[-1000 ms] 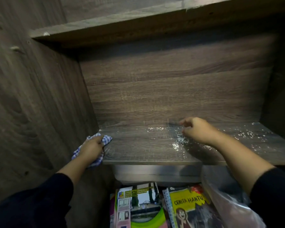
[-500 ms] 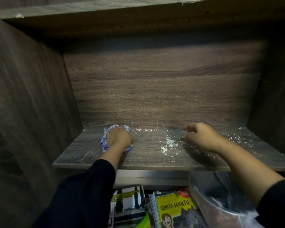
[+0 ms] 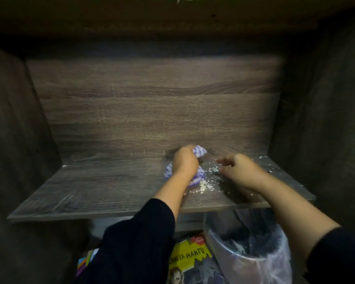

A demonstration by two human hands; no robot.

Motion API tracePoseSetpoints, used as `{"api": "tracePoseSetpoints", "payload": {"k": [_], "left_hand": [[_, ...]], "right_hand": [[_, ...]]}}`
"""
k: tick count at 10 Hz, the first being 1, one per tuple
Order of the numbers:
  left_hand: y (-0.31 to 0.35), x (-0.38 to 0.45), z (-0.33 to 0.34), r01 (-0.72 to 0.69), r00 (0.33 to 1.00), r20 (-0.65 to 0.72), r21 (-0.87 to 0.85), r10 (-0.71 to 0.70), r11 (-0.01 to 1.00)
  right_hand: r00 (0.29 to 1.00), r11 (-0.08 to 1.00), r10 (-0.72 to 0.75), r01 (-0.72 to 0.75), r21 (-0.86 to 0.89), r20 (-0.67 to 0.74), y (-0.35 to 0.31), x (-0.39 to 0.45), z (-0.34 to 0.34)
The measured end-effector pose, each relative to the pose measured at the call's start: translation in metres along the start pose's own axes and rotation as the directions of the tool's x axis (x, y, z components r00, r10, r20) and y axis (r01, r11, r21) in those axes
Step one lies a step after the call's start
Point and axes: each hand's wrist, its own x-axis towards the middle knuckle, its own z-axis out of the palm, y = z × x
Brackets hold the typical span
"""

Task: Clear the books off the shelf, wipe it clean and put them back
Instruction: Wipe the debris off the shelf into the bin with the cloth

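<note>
While the left hand (image 3: 184, 163) bunches the blue-and-white checked cloth (image 3: 199, 152) against the bare dark wooden shelf (image 3: 94, 187), white crumbs (image 3: 208, 181) lie just right of its grip; the right hand (image 3: 239, 171) hovers loosely curled and empty, seemingly herding them; yellow-covered books (image 3: 190, 257) wait below

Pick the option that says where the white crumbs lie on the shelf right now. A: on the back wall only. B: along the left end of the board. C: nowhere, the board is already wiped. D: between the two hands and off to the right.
D: the white crumbs lie on the shelf between the checked cloth that the left hand grips and the right hand, with more scattered further right.
</note>
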Motion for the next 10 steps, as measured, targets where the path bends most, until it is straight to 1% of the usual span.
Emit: {"api": "tracePoseSetpoints", "payload": {"k": [1,2,3,4,5,6,7,8,9,10], "left_hand": [[-0.001,-0.007,-0.039,-0.029,0.994,-0.105,0.031,0.032,0.999],[-0.029,-0.003,-0.073,0.078,0.982,-0.182,0.142,-0.051,0.987],[-0.063,-0.016,-0.1,0.16,0.979,-0.181,0.403,-0.093,0.901],[-0.099,-0.046,-0.128,0.249,0.968,-0.164,0.655,-0.188,0.713],[-0.11,-0.066,-0.132,0.41,0.909,-0.214,0.615,-0.358,0.673],[-0.077,-0.079,-0.109,0.479,0.874,-0.241,0.574,-0.422,0.664],[-0.041,-0.081,-0.071,0.463,0.878,-0.196,0.581,-0.437,0.669],[-0.016,-0.075,-0.03,0.366,0.919,-0.109,0.593,-0.378,0.717],[0.008,-0.074,0.0,0.276,0.946,-0.017,0.568,-0.324,0.775],[0.027,-0.067,0.015,0.235,0.967,0.016,0.341,-0.256,0.91]], "right_hand": [[1.0,1.0,0.027,-0.027,-0.009,0.015,0.007,-0.008,-0.006],[1.0,1.0,0.018,-0.017,-0.026,0.014,0.008,-0.019,-0.011],[0.999,0.999,0.026,-0.025,-0.034,0.026,0.015,-0.028,-0.016],[0.998,0.997,0.044,-0.041,-0.07,0.036,0.024,-0.037,-0.024],[0.997,0.995,0.069,-0.067,-0.079,0.024,0.033,-0.043,-0.037],[0.996,0.995,0.094,-0.094,-0.042,0.01,0.04,-0.045,-0.045],[0.995,0.994,0.097,-0.096,-0.05,0.017,0.042,-0.047,-0.046],[0.994,0.993,0.104,-0.103,-0.057,0.019,0.04,-0.05,-0.047],[0.994,0.99,0.105,-0.101,-0.101,0.027,0.038,-0.049,-0.045],[0.995,0.991,0.095,-0.094,-0.092,0.013,0.034,-0.047,-0.041]]}}
